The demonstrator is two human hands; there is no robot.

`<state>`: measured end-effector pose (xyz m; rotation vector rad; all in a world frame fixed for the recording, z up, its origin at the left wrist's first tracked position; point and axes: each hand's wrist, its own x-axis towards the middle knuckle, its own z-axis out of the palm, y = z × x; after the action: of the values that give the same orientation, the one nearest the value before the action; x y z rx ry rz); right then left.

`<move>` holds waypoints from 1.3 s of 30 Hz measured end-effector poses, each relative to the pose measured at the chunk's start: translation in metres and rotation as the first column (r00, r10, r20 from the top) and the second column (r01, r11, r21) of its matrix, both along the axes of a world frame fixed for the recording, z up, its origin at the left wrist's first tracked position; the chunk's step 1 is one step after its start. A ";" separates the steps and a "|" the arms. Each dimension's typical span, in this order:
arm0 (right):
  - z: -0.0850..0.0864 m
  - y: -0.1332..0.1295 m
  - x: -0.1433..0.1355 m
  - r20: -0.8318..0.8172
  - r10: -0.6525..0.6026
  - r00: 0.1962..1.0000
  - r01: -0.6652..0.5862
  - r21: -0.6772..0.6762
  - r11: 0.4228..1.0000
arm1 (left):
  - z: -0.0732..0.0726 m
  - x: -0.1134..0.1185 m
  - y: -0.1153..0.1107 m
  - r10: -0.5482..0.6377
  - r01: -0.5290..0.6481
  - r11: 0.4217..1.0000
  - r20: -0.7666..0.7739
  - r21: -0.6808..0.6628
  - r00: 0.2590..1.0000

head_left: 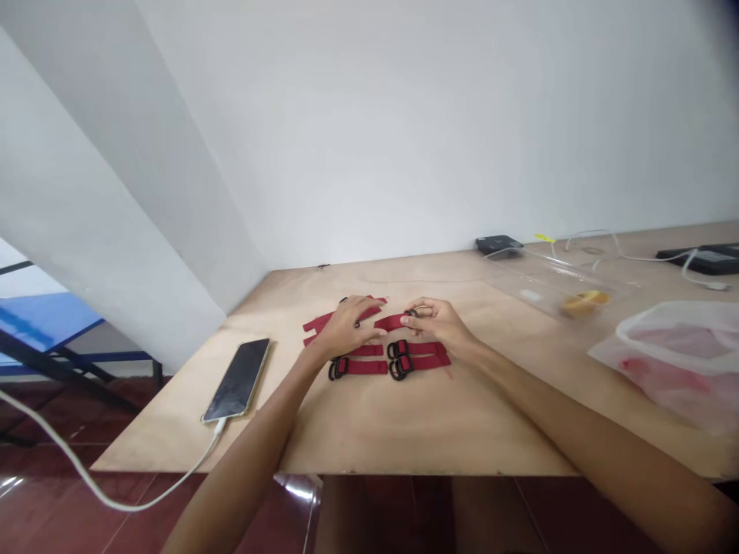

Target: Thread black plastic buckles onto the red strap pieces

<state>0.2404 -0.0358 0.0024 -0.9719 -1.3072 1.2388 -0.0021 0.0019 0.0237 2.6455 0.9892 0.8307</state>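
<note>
Between the fingertips of my right hand point(437, 323) is a short red webbing strap point(391, 322), pinched close to its black buckle end; its other end points left. My left hand point(347, 325) hovers over more red straps, fingers and thumb apart, with the thumb close to the held strap's free end. Below the hands lie a pair of red straps point(427, 355) with black buckles point(398, 360) at their left ends. Further red straps point(363, 367) with black buckles lie to the left, partly hidden under my left hand and wrist.
A phone point(238, 381) with a white charging cable point(130, 506) lies on the wooden table point(392, 438) at left. To the right stand a clear plastic box point(543, 281), a roll of yellowish tape point(584, 302) and a translucent bag point(675, 362) with red contents. Black devices point(499, 245) and cables lie along the wall.
</note>
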 end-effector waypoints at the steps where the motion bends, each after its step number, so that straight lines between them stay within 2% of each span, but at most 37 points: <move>1: -0.002 -0.001 -0.005 0.000 0.032 0.999 -0.032 0.003 0.999 | -0.002 0.009 -0.005 -0.058 0.059 0.998 0.040 -0.026 0.997; 3: -0.004 -0.001 -0.010 -0.006 0.064 0.998 -0.064 0.006 0.998 | -0.003 0.023 -0.012 -0.088 0.096 0.993 0.104 -0.073 0.991; 6: 0.000 0.002 -0.004 -0.025 -0.008 1.000 0.008 0.011 1.000 | 0.001 0.021 -0.012 -0.011 0.028 0.994 0.160 -0.105 0.987; 9: 0.004 0.008 0.016 0.029 -0.168 0.985 0.168 0.004 0.986 | 0.009 -0.004 0.001 0.108 -0.091 0.986 0.115 -0.140 0.987; 12: 0.000 0.015 0.040 0.209 -0.220 0.953 0.216 0.044 0.975 | 0.012 -0.034 0.016 0.273 -0.284 0.947 -0.091 -0.150 0.958; 13: -0.002 0.018 0.046 0.318 -0.227 0.921 0.219 0.062 0.974 | 0.012 -0.041 0.020 0.309 -0.333 0.935 -0.177 -0.125 0.934; 15: -0.006 0.021 0.054 0.515 -0.288 0.807 0.225 0.184 0.957 | 0.009 -0.050 0.025 0.387 -0.415 0.909 -0.286 -0.043 0.877; 17: -0.006 0.022 0.054 0.624 -0.404 0.669 0.215 0.358 0.908 | 0.006 -0.049 0.024 0.434 -0.443 0.896 -0.292 0.036 0.853; 18: -0.004 0.021 0.051 0.639 -0.447 0.626 0.190 0.431 0.882 | 0.005 -0.045 0.022 0.422 -0.423 0.905 -0.266 0.057 0.867; 19: -0.002 0.018 0.047 0.646 -0.448 0.618 0.140 0.471 0.871 | 0.004 -0.040 0.019 0.374 -0.371 0.927 -0.233 0.057 0.898; 20: 0.001 0.015 0.043 0.657 -0.407 0.634 0.066 0.479 0.875 | 0.003 -0.033 0.015 0.298 -0.296 0.954 -0.195 0.043 0.934; 22: 0.005 0.007 0.033 0.701 -0.216 0.680 -0.147 0.419 0.896 | 0.001 -0.016 0.006 0.081 -0.085 0.996 -0.109 -0.033 0.991; 24: 0.007 -0.001 0.024 0.750 -0.080 0.657 -0.297 0.355 0.886 | -0.001 0.000 -0.004 -0.097 0.089 0.989 -0.065 -0.115 0.993; 27: 0.007 -0.007 0.016 0.774 -0.015 0.633 -0.339 0.295 0.894 | -0.003 0.019 -0.016 -0.241 0.215 0.954 -0.107 -0.209 0.965; 28: 0.006 -0.007 0.014 0.757 0.013 0.653 -0.329 0.269 0.905 | -0.003 0.023 -0.019 -0.261 0.233 0.948 -0.111 -0.218 0.959; 30: 0.004 -0.006 0.010 0.663 0.090 0.743 -0.296 0.205 0.933 | -0.003 0.027 -0.022 -0.269 0.246 0.948 -0.097 -0.203 0.958; 32: 0.003 -0.003 0.006 0.497 0.156 0.854 -0.256 0.139 0.957 | -0.002 0.027 -0.022 -0.230 0.219 0.964 -0.061 -0.150 0.971; 34: 0.003 -0.001 0.004 0.334 0.181 0.925 -0.217 0.073 0.973 | -0.002 0.025 -0.021 -0.182 0.180 0.981 -0.018 -0.076 0.983; 36: 0.004 0.000 0.005 0.238 0.180 0.954 -0.185 -0.002 0.983 | -0.001 0.022 -0.018 -0.166 0.166 0.986 0.012 0.007 0.986; 39: 0.009 -0.002 0.010 0.193 0.174 0.966 -0.164 -0.066 0.984 | 0.000 0.017 -0.015 -0.173 0.168 0.978 0.031 0.122 0.985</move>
<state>0.2502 -0.0382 0.0119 -1.0581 -1.5481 1.3359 0.0151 -0.0127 0.0236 2.7522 0.7112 0.9273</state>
